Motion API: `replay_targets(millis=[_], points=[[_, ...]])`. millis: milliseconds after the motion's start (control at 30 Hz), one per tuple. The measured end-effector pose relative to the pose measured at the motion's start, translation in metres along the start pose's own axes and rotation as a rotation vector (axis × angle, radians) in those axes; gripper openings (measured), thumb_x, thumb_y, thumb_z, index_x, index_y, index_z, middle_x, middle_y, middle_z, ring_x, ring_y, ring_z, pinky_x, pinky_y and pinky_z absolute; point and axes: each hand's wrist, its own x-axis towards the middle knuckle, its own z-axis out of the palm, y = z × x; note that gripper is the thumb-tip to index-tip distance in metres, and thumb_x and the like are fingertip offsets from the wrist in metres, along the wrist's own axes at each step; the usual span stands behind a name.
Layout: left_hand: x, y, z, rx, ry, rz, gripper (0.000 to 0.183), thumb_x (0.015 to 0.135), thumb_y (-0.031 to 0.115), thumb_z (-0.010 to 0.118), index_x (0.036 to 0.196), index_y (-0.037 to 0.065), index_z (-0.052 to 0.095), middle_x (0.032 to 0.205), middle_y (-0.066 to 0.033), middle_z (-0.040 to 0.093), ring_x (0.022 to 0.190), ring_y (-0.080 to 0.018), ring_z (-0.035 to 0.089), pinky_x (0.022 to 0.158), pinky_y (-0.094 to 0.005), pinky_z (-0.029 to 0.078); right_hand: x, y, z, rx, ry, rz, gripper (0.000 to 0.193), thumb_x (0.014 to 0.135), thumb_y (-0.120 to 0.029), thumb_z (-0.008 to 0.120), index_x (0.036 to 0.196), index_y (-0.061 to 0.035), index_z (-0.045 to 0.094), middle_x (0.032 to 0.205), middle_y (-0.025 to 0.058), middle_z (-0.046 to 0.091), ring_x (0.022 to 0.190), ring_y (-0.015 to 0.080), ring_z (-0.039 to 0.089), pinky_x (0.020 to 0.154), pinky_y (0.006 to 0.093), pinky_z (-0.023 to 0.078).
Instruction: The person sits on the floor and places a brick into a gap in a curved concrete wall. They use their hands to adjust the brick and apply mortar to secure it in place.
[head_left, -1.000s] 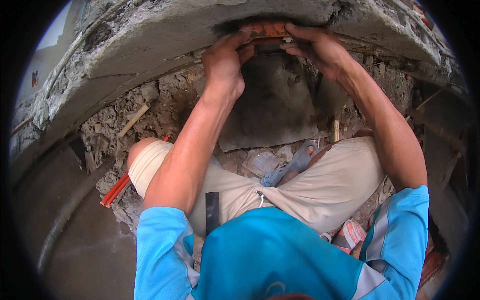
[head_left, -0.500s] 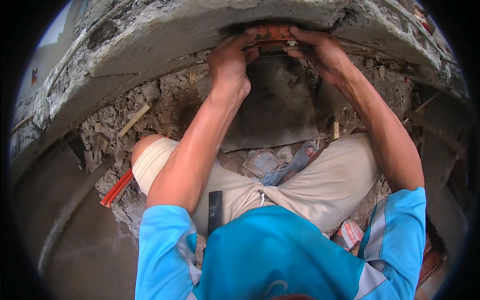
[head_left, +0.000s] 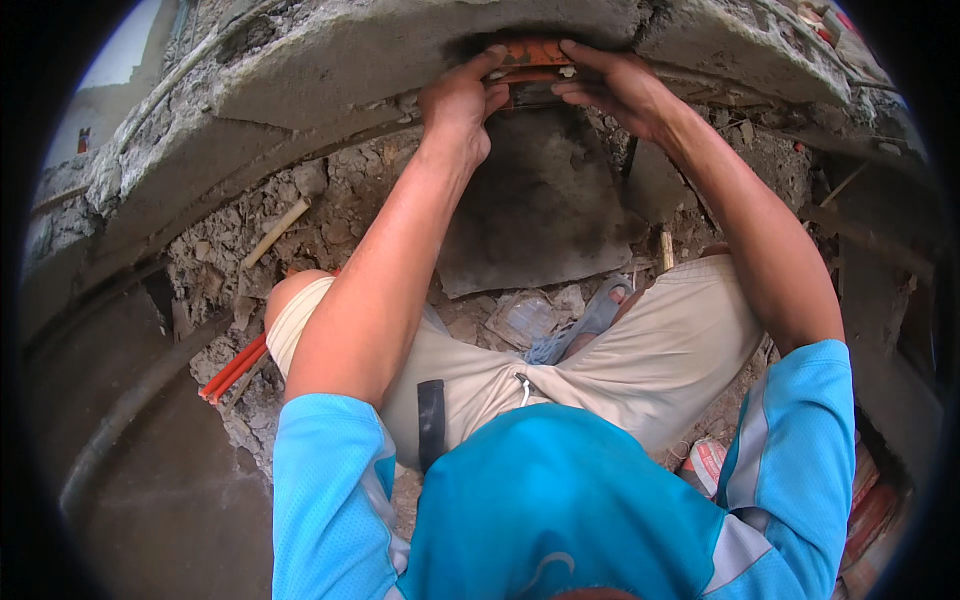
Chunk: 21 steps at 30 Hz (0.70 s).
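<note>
Orange bar (head_left: 532, 54), grey-smeared, sits against concrete edge (head_left: 380, 75), held between 2 hands. Left hand (head_left: 455, 107) holds left end, thumb high, fingers curled lower. Right hand (head_left: 625, 92) holds right end likewise, grip narrow. Dark sheet (head_left: 535, 205) below bar. Red rods (head_left: 233, 368) near left knee (head_left: 288, 297).

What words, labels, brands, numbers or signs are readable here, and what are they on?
None can be read with certainty.
Red-and-white packet: pale printing, too small and blurred to read.
Blue shirt: a white curved mark near the lower edge of the picture, no readable letters.
Orange piece between the left hand and right hand: no lettering I can make out.
</note>
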Motion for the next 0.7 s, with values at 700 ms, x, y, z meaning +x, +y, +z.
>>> replay_targets(millis=[700], points=[[-0.050, -0.123, -0.136, 1.264, -0.222, 0.041, 0.053, 0.093, 0.039, 0.082, 0.129, 0.000, 0.077, 0.108, -0.0218, 0.080, 0.105, -0.0351, 0.078, 0.093, -0.0424, 0.059, -0.042, 0.241, 0.012, -1.313, -0.062, -0.565, 0.062, 0.093, -0.030, 0.082, 0.147, -0.0082, 0.062, 0.150, 0.0206, 0.060, 0.138, 0.0401, 0.059, 0.108, 0.0499, 0.056]])
